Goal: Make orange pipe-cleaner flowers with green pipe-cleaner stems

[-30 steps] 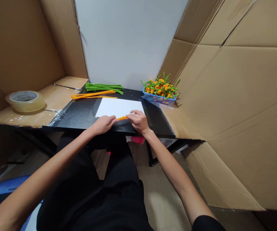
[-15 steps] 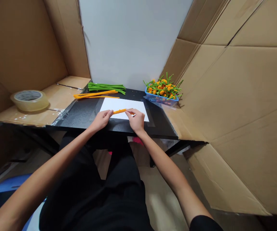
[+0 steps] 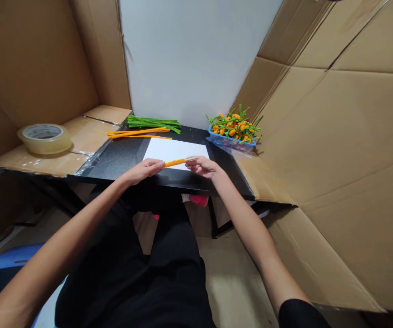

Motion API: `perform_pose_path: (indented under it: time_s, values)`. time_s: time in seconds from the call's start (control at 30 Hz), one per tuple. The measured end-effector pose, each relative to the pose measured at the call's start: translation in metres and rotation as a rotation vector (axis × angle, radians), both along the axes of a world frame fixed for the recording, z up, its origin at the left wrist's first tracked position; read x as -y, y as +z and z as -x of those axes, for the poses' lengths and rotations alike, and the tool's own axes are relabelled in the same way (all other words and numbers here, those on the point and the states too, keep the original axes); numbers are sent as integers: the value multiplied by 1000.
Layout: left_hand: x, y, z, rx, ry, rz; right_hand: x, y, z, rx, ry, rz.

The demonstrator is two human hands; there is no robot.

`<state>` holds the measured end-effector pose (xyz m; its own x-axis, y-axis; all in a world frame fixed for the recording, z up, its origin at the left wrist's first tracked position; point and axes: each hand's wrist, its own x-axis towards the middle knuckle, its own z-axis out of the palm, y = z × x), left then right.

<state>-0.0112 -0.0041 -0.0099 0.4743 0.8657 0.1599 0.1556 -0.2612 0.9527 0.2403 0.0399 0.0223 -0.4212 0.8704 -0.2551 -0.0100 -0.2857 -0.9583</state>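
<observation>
Black table with a white paper sheet on it; over the sheet's near edge, an orange pipe-cleaner coil is pinched between both hands (left hand at one end, right hand at the other).

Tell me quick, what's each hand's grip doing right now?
Left hand: closed, holding one end of the orange pipe cleaner.
Right hand: closed, holding its other end.
</observation>
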Motion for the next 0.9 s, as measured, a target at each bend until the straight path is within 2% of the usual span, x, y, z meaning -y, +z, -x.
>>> perform_pose_path:
  time_s: [0.1,0.2,0.27,0.33,0.4,0.5,0.57,0.67,0.77,0.9]
  values:
    - [3,6,-2,-109,-53,-75,-12,21,-17,101,117,-37]
    - [3,10,-2,-181,-100,-107,-18,40,-22,282,386,-151]
    - [3,9,-2,-230,-111,-110,-16,49,-18,382,453,-201]
    - [5,7,-3,-289,-89,-136,-8,52,-9,485,399,-313]
    - [8,4,-8,-347,-1,-198,5,51,1,580,266,-482]
    - [14,1,-20,-366,284,-276,26,38,15,715,-49,-845]
    - [15,0,-27,-319,471,-278,37,25,20,725,-213,-1020]
    - [13,-3,-33,-195,600,-195,44,1,23,607,-268,-1088]
    - [7,-6,-33,-96,618,-93,42,-17,24,440,-310,-1073]
    - [1,-9,-28,-8,596,23,33,-17,25,299,-403,-973]
